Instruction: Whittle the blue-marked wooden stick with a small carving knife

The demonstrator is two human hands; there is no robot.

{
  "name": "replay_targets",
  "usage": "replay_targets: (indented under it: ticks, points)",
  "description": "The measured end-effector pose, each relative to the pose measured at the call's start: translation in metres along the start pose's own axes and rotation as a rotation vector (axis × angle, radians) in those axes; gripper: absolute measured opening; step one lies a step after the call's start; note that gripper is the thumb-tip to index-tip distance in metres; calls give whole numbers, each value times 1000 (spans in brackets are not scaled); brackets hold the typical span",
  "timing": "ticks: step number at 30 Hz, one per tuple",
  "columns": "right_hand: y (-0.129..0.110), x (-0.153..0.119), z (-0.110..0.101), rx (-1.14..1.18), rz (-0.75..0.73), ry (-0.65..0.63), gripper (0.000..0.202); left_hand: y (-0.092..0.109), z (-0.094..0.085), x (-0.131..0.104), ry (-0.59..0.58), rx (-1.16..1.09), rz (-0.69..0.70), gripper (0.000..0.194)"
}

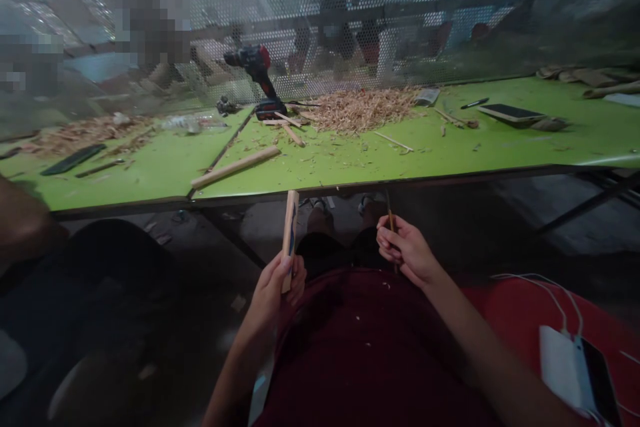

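Note:
My left hand is closed round the lower part of a flat, pale wooden piece with a dark blue mark along its side. The piece stands nearly upright, just in front of the table's edge. To the right, my right hand pinches a thin brown stick, its upper end pointing up toward the table. The two hands are apart, both over my lap and dark red shirt.
A green table bears a cordless drill, wood shavings, a round wooden rod and a phone. Mesh stands behind. A person's arm is at left. A white power bank lies on a red seat.

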State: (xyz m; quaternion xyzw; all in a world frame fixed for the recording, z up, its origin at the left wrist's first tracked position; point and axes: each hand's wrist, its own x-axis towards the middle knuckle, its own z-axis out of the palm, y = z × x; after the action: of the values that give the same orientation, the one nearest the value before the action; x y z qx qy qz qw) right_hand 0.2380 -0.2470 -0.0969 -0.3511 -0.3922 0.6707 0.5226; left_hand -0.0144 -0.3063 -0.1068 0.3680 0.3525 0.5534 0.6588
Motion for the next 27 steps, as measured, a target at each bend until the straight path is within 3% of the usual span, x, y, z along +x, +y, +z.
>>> replay_targets:
  ticks: [10, 16, 22, 27]
  points:
    - [0, -2, 2, 1, -66, 42, 28, -6, 5, -1, 36, -2, -24, 32]
    - [-19, -4, 8, -20, -101, 49, 28, -6, 9, 0, 51, 32, -41, 33]
    - [-41, 8, 10, -51, -179, 167, 29, -11, 8, 0, 54, 21, -57, 34]
    - [-40, 10, 3, -80, -161, 264, 32, -20, 3, 1, 23, 23, -71, 31]
